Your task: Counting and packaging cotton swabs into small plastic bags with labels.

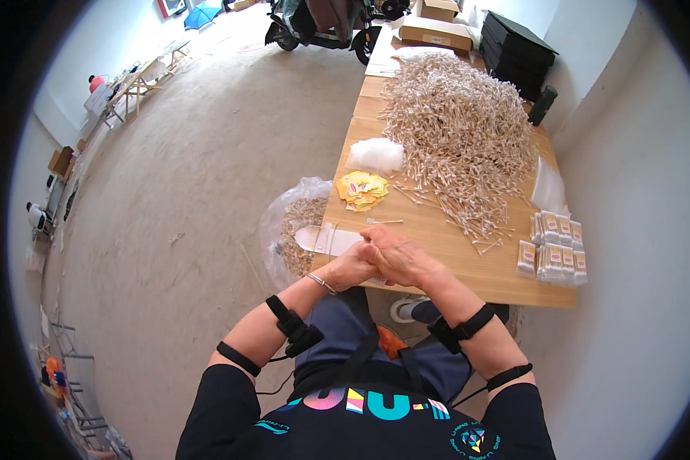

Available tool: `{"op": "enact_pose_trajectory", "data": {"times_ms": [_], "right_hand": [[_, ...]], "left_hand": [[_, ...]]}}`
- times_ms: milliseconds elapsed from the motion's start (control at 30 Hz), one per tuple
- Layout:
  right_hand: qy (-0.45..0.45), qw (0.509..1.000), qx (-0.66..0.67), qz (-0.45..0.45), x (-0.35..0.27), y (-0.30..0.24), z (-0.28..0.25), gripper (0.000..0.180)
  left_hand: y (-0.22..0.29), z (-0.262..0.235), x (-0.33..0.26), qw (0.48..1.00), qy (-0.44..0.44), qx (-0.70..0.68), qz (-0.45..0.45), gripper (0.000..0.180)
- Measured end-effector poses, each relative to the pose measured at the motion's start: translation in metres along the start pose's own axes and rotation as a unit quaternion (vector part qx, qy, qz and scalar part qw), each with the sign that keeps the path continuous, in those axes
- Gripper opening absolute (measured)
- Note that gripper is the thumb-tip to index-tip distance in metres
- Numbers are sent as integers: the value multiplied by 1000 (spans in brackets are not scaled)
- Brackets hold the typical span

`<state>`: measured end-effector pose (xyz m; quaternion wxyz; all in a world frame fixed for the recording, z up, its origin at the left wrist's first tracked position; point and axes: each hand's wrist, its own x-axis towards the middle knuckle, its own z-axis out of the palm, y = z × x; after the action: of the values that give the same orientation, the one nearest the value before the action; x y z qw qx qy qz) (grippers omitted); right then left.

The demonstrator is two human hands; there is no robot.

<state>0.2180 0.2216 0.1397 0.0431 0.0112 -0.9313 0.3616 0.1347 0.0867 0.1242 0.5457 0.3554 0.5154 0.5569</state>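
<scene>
My left hand point(351, 265) and my right hand point(397, 257) meet at the table's near edge, fingers closed and pressed together. What they hold is mostly hidden; a few small white ends, like swab tips, peek out beneath them. Beside my left hand lies a flat white strip point(339, 241) with a rounded end, crossed by a thin band and reaching past the table's left edge. Just beyond my hands rest a few loose cotton swabs point(385, 221). A pile of yellow printed cards point(362, 191) sits farther off, with a stack of clear plastic bags point(375, 156) behind it.
A large heap of cotton swabs point(460, 115) covers the far part of the wooden table point(437, 268). Filled swab packs point(553, 253) stand at the right edge. A clear sack of swabs point(300, 218) is left of the table. Black drawers point(514, 54) and a carton point(435, 34) stand behind.
</scene>
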Motion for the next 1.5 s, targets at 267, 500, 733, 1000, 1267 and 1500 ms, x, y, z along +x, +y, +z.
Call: {"op": "enact_pose_trajectory", "data": {"times_ms": [267, 500, 733, 1000, 1267, 1500], "right_hand": [[112, 980, 147, -70, -11, 6, -6, 36], [216, 965, 92, -113, -16, 4, 4, 19], [187, 952, 238, -34, -19, 6, -6, 16], [96, 949, 296, 57, -26, 24, -5, 18], [209, 946, 235, 76, -30, 54, 22, 5], [213, 942, 232, 113, -39, 65, 42, 7]], "left_hand": [[-12, -12, -1, 996, 28, -27, 81, 17], [-14, -12, -6, 989, 63, 8, 133, 13], [-10, -5, -5, 959, 106, 186, 184, 14], [-32, -5, 10, 973, 118, 119, 158, 16], [-61, 0, 32, 970, 199, 56, 130, 22], [-85, -12, 34, 975, 212, -9, 65, 15]]}}
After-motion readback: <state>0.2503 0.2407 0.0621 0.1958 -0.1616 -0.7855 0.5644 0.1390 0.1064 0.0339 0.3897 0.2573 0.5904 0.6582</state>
